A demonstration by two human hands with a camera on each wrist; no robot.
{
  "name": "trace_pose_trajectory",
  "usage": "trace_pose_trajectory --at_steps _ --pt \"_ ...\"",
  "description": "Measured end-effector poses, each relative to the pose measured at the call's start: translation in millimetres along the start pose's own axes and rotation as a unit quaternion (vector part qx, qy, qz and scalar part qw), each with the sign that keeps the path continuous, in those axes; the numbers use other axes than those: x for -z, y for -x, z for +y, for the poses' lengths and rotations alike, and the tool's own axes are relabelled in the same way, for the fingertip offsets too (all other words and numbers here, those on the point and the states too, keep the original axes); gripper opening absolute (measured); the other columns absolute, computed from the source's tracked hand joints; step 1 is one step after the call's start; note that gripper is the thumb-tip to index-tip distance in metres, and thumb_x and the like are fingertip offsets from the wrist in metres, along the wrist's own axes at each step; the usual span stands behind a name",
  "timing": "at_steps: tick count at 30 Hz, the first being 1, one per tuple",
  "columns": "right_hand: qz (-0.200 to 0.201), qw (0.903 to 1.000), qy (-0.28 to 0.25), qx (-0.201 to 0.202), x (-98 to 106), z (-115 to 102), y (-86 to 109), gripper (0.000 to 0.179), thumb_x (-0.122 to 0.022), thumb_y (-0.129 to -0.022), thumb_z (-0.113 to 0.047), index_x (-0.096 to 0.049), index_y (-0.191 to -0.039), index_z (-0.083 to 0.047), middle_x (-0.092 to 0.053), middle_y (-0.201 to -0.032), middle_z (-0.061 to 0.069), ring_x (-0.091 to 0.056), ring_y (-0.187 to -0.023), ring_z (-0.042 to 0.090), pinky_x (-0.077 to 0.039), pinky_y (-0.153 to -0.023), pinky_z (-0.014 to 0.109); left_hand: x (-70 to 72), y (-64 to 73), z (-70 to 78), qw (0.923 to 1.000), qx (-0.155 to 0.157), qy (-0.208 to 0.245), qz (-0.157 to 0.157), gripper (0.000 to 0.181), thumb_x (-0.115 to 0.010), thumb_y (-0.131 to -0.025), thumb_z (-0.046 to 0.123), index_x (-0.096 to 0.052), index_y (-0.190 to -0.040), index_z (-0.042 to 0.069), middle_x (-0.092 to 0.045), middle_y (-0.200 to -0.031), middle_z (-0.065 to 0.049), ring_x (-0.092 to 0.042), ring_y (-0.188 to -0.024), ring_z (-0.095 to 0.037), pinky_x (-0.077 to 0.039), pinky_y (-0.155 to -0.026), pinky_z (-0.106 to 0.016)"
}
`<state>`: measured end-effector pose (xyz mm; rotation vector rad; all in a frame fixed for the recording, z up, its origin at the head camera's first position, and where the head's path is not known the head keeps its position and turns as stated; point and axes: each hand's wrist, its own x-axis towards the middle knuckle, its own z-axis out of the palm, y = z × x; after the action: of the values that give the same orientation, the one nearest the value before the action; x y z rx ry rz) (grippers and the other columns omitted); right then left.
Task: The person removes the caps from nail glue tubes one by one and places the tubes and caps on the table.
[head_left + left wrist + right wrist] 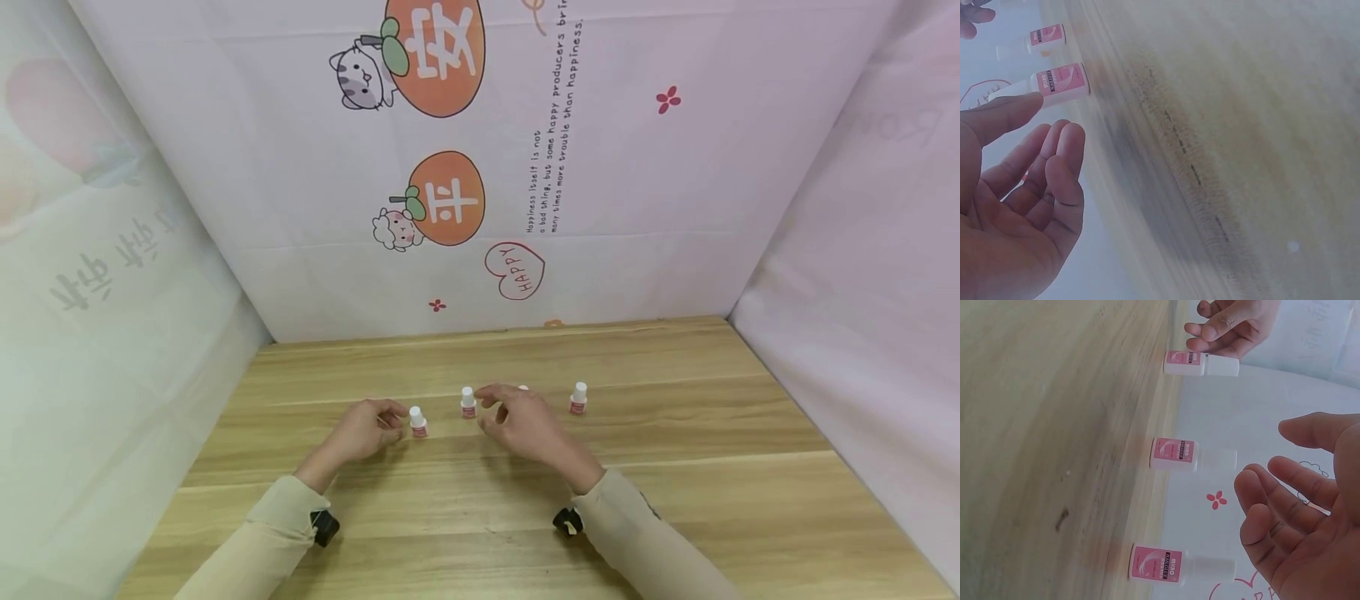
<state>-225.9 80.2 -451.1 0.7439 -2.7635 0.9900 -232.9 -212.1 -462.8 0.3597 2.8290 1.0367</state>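
Observation:
Several small white nail glue bottles with pink labels stand upright in a row on the wooden table. My left hand (366, 429) is just left of the leftmost bottle (418, 422); its fingers are loosely bent, with nothing between them. Over the row, my right hand (525, 421) has its fingertips close to the right side of the second bottle (468, 403). It mostly hides the third bottle (523, 387), whose white cap top shows. The rightmost bottle (578, 398) stands beyond that hand. In the right wrist view, the right hand's thumb and fingers are spread apart and hold nothing.
The wooden table (480, 533) ends at a white printed cloth (615, 183) hanging behind it. More white cloth hangs along the left side (97, 367) and the right side (862, 333).

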Motion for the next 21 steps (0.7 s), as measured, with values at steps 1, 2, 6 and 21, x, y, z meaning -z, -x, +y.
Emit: trace_pose_trajectory --at_steps 1,2,6,21 --pt "0.000 1.0000 -0.001 0.001 -0.6 0.3 0.0 0.038 -0.074 -0.089 -0.021 -0.066 -0.126 -0.014 -0.073 -0.108 0.004 -0.063 -0.079 0.011 -0.049 -0.066 0.023 -0.4 0.1 -0.4 1.0000 0.001 0.002 -0.002 0.025 -0.075 -0.085 0.006 -0.071 -0.110 0.002 -0.070 -0.087 -0.003 -0.065 -0.078 -0.014 -0.054 -0.064 -0.024" --pt "0.000 1.0000 -0.001 0.001 -1.2 0.6 -0.1 0.038 -0.074 -0.089 -0.021 -0.066 -0.126 -0.014 -0.073 -0.107 0.004 -0.063 -0.079 0.011 -0.049 -0.066 0.023 -0.9 0.1 -0.7 1.0000 0.000 0.002 -0.005 0.025 -0.075 -0.086 0.006 -0.071 -0.110 0.002 -0.070 -0.087 -0.003 -0.065 -0.078 -0.014 -0.054 -0.064 -0.023" --pt "0.000 1.0000 0.000 -0.002 -2.6 1.0 -0.4 0.038 -0.075 -0.089 -0.020 -0.066 -0.125 -0.015 -0.074 -0.107 0.004 -0.064 -0.079 0.011 -0.049 -0.067 0.023 -2.4 -0.5 -1.2 0.9999 0.013 0.007 -0.009 0.024 -0.075 -0.086 0.007 -0.072 -0.110 0.003 -0.070 -0.089 -0.003 -0.065 -0.078 -0.013 -0.053 -0.063 -0.023" --pt "-0.003 0.9999 0.011 0.002 -4.7 -5.6 -1.9 0.036 -0.074 -0.090 -0.022 -0.067 -0.124 -0.015 -0.073 -0.107 0.002 -0.066 -0.079 0.012 -0.050 -0.065 0.022 -7.0 -2.9 -3.8 0.9999 0.010 0.009 -0.007 0.020 -0.074 -0.085 0.005 -0.073 -0.105 0.003 -0.070 -0.087 -0.005 -0.061 -0.075 -0.012 -0.050 -0.059 -0.021"
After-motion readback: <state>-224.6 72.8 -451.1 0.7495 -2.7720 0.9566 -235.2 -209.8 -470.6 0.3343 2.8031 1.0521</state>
